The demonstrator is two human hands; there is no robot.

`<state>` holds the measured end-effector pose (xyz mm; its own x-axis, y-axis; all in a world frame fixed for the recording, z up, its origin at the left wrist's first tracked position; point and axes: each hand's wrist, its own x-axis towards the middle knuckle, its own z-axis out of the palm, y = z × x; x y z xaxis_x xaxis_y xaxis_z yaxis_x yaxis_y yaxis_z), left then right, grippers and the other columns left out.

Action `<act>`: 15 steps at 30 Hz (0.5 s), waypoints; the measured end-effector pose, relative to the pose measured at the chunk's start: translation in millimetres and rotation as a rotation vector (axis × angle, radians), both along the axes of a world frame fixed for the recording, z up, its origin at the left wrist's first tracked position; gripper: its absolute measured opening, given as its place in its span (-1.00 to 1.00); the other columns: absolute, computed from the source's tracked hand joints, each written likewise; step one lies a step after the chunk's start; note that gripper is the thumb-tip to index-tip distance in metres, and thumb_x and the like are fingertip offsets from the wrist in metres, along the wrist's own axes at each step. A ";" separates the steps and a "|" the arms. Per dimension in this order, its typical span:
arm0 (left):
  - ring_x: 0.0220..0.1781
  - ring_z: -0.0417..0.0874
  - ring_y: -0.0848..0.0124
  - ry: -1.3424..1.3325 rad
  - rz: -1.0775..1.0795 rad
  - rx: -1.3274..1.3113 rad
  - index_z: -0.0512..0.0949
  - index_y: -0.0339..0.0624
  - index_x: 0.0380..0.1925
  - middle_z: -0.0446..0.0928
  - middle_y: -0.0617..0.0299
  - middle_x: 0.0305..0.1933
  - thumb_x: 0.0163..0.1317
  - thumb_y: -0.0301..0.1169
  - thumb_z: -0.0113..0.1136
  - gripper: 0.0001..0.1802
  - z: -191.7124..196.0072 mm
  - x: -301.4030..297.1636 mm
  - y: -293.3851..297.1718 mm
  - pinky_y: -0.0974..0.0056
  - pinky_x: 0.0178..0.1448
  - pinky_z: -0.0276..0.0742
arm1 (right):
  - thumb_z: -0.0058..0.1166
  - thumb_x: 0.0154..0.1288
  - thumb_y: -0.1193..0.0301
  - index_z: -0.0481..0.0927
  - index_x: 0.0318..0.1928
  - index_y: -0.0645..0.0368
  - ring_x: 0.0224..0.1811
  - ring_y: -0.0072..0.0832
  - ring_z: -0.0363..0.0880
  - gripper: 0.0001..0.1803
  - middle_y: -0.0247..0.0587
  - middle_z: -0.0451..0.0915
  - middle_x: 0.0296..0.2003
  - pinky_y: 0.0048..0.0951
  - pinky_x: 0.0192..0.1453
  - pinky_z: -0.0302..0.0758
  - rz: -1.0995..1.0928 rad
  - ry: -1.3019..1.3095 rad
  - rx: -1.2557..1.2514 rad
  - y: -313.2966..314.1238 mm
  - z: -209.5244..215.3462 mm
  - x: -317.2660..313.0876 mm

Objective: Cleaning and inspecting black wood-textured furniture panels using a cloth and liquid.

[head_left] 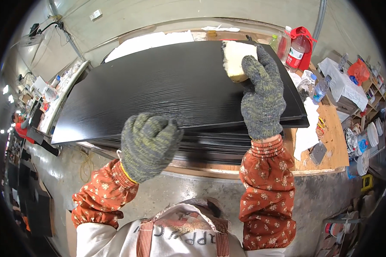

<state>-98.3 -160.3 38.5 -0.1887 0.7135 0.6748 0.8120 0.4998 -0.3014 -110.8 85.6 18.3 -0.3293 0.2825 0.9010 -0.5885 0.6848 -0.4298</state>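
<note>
A large black wood-grain panel [158, 81] lies on top of a stack of similar dark panels [210, 150] in front of me. My right hand [263, 92], in a grey-green knit glove, is closed on a cream sponge block [233, 60] with a dark edge. The block rests on the panel's far right part. My left hand [150, 147], gloved alike, is curled closed at the panel's near edge, left of the middle. Whatever its fingers may hold is hidden.
On the wooden bench [330, 145] to the right lie white paper [306, 128] and a small grey pad [318, 152]. Bottles, one with a red label [295, 58], stand at the far right corner. Buckets [362, 162] sit further right. A person in red [23, 130] is far left.
</note>
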 end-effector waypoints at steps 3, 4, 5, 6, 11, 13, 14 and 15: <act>-0.39 0.49 0.24 0.004 0.003 0.006 0.51 -0.12 -0.23 0.46 0.22 -0.34 -0.09 -0.49 0.39 -0.63 -0.9 0.6 -1.8 0.12 -0.31 0.35 | -0.03 -0.09 0.89 0.56 0.04 0.04 0.17 -0.14 0.45 -0.35 -0.01 0.41 0.15 -0.34 0.11 0.56 0.276 -0.059 -0.419 -14.9 14.4 7.1; -0.39 0.48 0.23 0.008 0.002 0.011 0.50 -0.12 -0.22 0.46 0.22 -0.35 -0.09 -0.50 0.39 -0.62 -2.7 0.4 2.5 0.12 -0.31 0.34 | -0.02 -0.08 0.88 0.56 0.04 0.04 0.17 -0.15 0.46 -0.34 0.00 0.40 0.16 -0.36 0.08 0.58 0.386 -0.094 -0.548 -15.2 16.5 7.4; -0.40 0.48 0.23 0.011 0.001 0.017 0.49 -0.12 -0.21 0.46 0.22 -0.36 -0.09 -0.50 0.39 -0.61 -4.1 0.8 6.9 0.12 -0.31 0.34 | -0.02 -0.08 0.88 0.56 0.04 0.04 0.17 -0.15 0.46 -0.34 0.00 0.40 0.16 -0.36 0.08 0.58 0.388 -0.096 -0.552 -15.3 15.7 5.2; -0.39 0.49 0.23 -0.010 0.005 0.015 0.49 -0.13 -0.20 0.47 0.23 -0.37 -0.09 -0.51 0.38 -0.61 -2.5 3.2 11.3 0.13 -0.31 0.35 | -0.02 -0.09 0.88 0.55 0.05 0.03 0.17 -0.15 0.45 -0.34 -0.01 0.40 0.17 -0.37 0.08 0.59 0.434 -0.082 -0.584 -15.4 14.7 2.3; -0.37 0.50 0.24 -0.009 0.022 0.030 0.51 -0.13 -0.24 0.48 0.22 -0.37 -0.08 -0.51 0.38 -0.65 -3.3 -1.4 -0.4 0.13 -0.29 0.36 | -0.02 -0.10 0.88 0.56 0.05 0.03 0.18 -0.16 0.45 -0.33 -0.03 0.39 0.18 -0.36 0.07 0.59 0.452 -0.081 -0.595 -15.9 16.0 5.7; -0.36 0.47 0.27 -0.005 0.029 0.058 0.48 -0.07 -0.32 0.43 0.28 -0.36 -0.10 -0.40 0.37 -0.68 -7.9 -5.8 -4.7 0.11 -0.31 0.33 | -0.04 -0.13 0.89 0.56 0.05 0.03 0.19 -0.17 0.44 -0.31 -0.05 0.40 0.18 -0.36 0.09 0.59 0.402 -0.094 -0.508 -19.6 15.2 4.8; -0.36 0.47 0.27 -0.054 0.037 0.040 0.49 -0.07 -0.36 0.43 0.27 -0.37 -0.08 -0.40 0.35 -0.74 -2.2 -1.7 6.4 0.10 -0.31 0.33 | -0.07 -0.14 0.89 0.57 0.05 0.02 0.19 -0.17 0.44 -0.30 -0.05 0.40 0.18 -0.34 0.11 0.57 0.445 -0.080 -0.573 -19.5 17.4 5.9; -0.36 0.50 0.23 -0.097 0.060 -0.003 0.53 -0.13 -0.22 0.48 0.23 -0.36 -0.05 -0.43 0.37 -0.66 4.3 3.3 18.8 0.10 -0.26 0.39 | -0.07 -0.14 0.89 0.57 0.05 0.02 0.19 -0.17 0.44 -0.30 -0.05 0.40 0.18 -0.34 0.11 0.57 0.444 -0.082 -0.569 -18.8 19.4 7.3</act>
<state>-95.0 -141.6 42.8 -0.2957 0.7008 0.6493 0.8060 0.5478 -0.2242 -103.5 66.9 37.7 -0.5819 0.5241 0.6219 -0.7097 0.0462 -0.7030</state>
